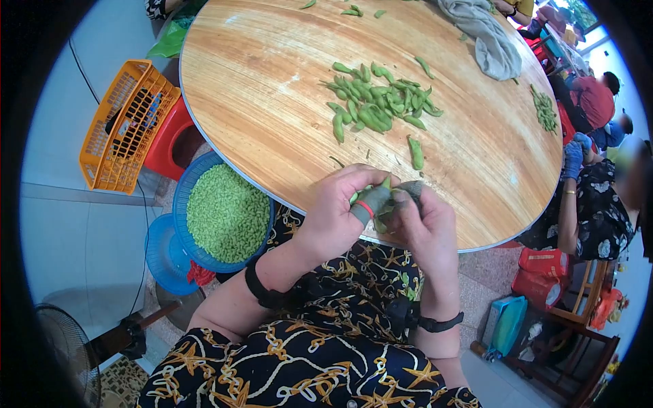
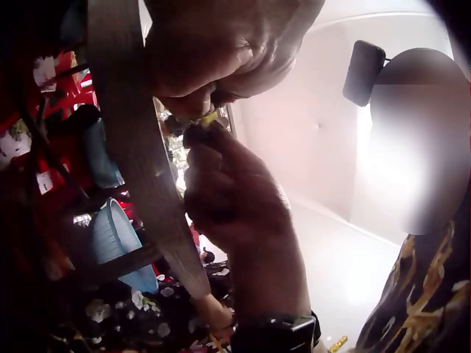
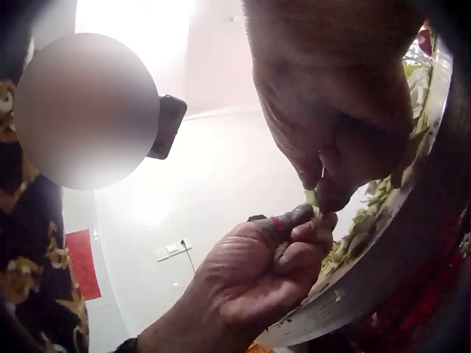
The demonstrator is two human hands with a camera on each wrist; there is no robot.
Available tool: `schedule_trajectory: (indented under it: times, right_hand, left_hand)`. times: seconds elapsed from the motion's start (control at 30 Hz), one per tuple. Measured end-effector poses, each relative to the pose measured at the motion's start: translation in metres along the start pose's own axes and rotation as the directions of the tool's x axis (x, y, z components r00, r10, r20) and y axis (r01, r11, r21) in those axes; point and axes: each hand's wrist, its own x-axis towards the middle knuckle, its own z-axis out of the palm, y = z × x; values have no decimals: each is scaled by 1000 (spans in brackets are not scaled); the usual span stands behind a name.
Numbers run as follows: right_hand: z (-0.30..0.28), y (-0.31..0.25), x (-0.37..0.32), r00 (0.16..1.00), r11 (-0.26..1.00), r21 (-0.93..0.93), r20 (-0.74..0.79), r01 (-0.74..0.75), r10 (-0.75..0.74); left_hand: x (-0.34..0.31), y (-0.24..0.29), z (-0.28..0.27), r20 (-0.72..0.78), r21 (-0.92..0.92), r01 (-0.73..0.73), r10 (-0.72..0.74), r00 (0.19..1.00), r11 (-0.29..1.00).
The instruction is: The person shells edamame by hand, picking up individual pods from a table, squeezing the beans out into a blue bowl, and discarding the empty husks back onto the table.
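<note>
Both hands meet over the near edge of the round wooden table (image 1: 258, 88). My left hand (image 1: 333, 214) pinches a green edamame pod (image 1: 386, 182); a grey cover with a red band wraps one of its digits. The right hand (image 1: 432, 221) grips the same pod from the other side, a dark grey cover on one finger. In the right wrist view, a bit of the pod (image 3: 313, 198) shows between the fingertips of both hands; the rest is hidden by fingers. A single pod (image 1: 415, 153) lies just beyond the hands, and a loose pile of pods (image 1: 374, 112) farther in.
Left of my lap, a blue basket (image 1: 178, 197) holds shelled green beans, beside another blue basin (image 1: 160, 248). An orange crate (image 1: 102, 146) rests on a red stool (image 1: 166, 139). A grey cloth (image 1: 493, 51) lies on the table. At right sits a person with blue gloves (image 1: 573, 156).
</note>
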Motion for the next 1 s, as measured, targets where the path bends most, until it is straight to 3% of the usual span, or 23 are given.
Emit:
schedule_trajectory:
  times: [0.07, 0.13, 0.17, 0.23, 0.33, 0.37, 0.43, 0.53, 0.67, 0.73, 0.77, 0.8, 0.83, 0.87, 0.9, 0.93, 0.97, 1.0]
  right_hand:
    - [-7, -2, 4, 1000, 999, 36, 20, -11, 11]
    - [-11, -1, 8, 1000, 1000, -3, -2, -24, 24]
    - [-12, -2, 10, 1000, 1000, -7, -28, 9, -9]
    - [-11, -4, 13, 998, 999, -10, -55, 40, -40]
    - [-9, -7, 19, 996, 990, 137, -82, 40, -29]
    - [-9, -7, 21, 999, 987, 154, 9, 40, -42]
    - [-10, -12, 21, 993, 988, 157, 119, 6, -25]
    - [-13, -4, 23, 985, 991, 100, 138, 88, -102]
    - [-7, -8, 20, 990, 989, 101, 75, 109, -117]
    - [-9, -11, 23, 982, 980, 61, -22, 191, -190]
    - [-14, -16, 25, 984, 981, -124, -73, 153, -162]
    - [-16, -15, 26, 984, 981, -124, -75, 152, -162]
    - [-17, -12, 27, 966, 905, -371, -69, 207, -249]
    - [-18, -7, 29, 942, 766, -594, -40, 246, -333]
    - [-18, -1, 26, 948, 678, -683, 67, 271, -312]
    - [-24, 1, 21, 948, 676, -686, 67, 271, -312]
    - [-32, -1, 15, 950, 729, -614, 254, 304, -182]
    - [-39, -4, 11, 897, 784, -536, 438, 312, -57]
  left_hand:
    - [0, 3, -3, 27, -52, 90, -88, 996, 995]
    - [2, 5, -3, 99, -187, 273, -259, 961, 944]
    - [3, 3, -4, 99, -187, 273, -259, 961, 943]
    - [5, -4, -4, 79, -94, 83, -76, 994, 992]
    - [2, 2, 1, 118, -80, 174, -164, 979, 982]
    - [3, 2, 2, 121, -78, 174, -164, 979, 982]
    - [4, 3, 2, 124, 127, -70, 54, 991, 989]
    - [5, 13, -4, 179, 95, 31, -48, 983, 995]
    - [6, 12, -7, 158, 57, 51, -60, 986, 997]
    - [9, 10, -12, 122, 30, 219, -221, 968, 975]
    - [11, 4, -13, 89, -24, 173, -171, 981, 985]
    - [11, 1, -15, 91, -25, 173, -170, 981, 985]
    - [11, -1, -18, 94, -157, 238, -225, 970, 959]
    - [12, -4, -20, 103, -286, 293, -275, 956, 912]
    - [12, -7, -21, 105, -287, 290, -271, 957, 913]
    - [12, -11, -21, 72, -203, 211, -200, 977, 956]
    - [11, -14, -21, 46, -115, 132, -127, 991, 985]
    - [10, -9, -21, 47, -119, 136, -131, 990, 984]
